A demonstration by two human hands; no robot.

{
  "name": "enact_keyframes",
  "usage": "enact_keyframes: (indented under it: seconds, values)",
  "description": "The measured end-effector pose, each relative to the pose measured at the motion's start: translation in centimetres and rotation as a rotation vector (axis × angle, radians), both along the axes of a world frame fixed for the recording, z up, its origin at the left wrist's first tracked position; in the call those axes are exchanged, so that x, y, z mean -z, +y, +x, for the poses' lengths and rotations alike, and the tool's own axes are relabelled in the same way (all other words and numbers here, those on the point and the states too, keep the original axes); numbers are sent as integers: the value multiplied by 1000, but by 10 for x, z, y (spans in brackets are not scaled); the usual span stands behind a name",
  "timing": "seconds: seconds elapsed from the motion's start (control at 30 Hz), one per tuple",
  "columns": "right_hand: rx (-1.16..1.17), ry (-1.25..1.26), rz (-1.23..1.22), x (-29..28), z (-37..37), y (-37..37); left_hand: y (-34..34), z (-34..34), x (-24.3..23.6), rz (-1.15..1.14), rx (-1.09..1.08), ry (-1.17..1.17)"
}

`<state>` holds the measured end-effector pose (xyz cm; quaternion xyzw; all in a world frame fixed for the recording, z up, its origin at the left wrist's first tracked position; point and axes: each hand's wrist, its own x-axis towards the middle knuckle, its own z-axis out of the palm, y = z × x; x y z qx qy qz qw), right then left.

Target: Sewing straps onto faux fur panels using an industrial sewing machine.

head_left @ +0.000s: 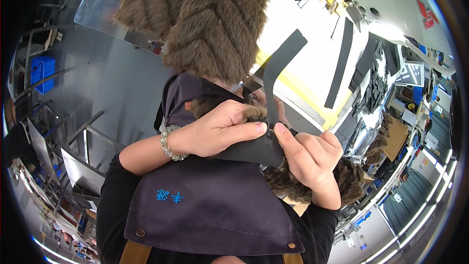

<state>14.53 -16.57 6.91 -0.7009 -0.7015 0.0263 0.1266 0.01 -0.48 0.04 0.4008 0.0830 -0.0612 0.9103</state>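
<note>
My left hand (222, 126), a beaded bracelet on its wrist, is closed in front of my apron. Its thumb presses on black fabric (256, 151), with a tuft of brown fur (255, 113) at its fingers. Close beside it, my right hand (310, 157) pinches the black fabric between thumb and forefinger; its other fingers are curled. A small detail between the thumb tips is too fine to make out. From there a black strip (281, 61) curves up over the table edge. Beyond my hands lies a large brown fur piece (215, 24) with chevron ridges.
A white sewing machine (391, 5) stands at the far right of the lit white worktop (312, 63). Another black strip (339, 63) lies there, near a pile of black strips (373, 85). More brown fur (293, 183) hangs below my right hand. Metal frames (90, 137) stand left.
</note>
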Motion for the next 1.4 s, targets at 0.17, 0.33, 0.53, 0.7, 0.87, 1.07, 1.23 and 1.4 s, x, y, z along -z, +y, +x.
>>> enact_keyframes:
  seconds: [0.17, 0.33, 0.53, 0.7, 0.87, 1.07, 1.23, 1.4]
  values:
    - [35, -28, 11, -2, 2, -2, -2, 0, -2, -22, -4, 45]
    - [79, 39, -7, -7, 4, -3, 1, 2, -7, -25, -7, 23]
    - [60, 83, -108, -28, 10, -1, 2, -1, 3, 384, -34, -95]
    - [26, 85, -148, -40, 10, 6, 3, 0, -8, 541, -80, -112]
    - [-43, 67, -112, -39, 13, 11, 7, 1, -12, 707, -49, -192]
    - [-40, 50, -225, -50, 11, 18, 5, 0, -11, 830, -163, -268]
    - [-44, 48, -254, -53, 11, 18, 5, 0, -11, 866, -172, -302]
    - [-52, 40, -269, -53, 11, 19, 3, 0, -10, 912, -252, -343]
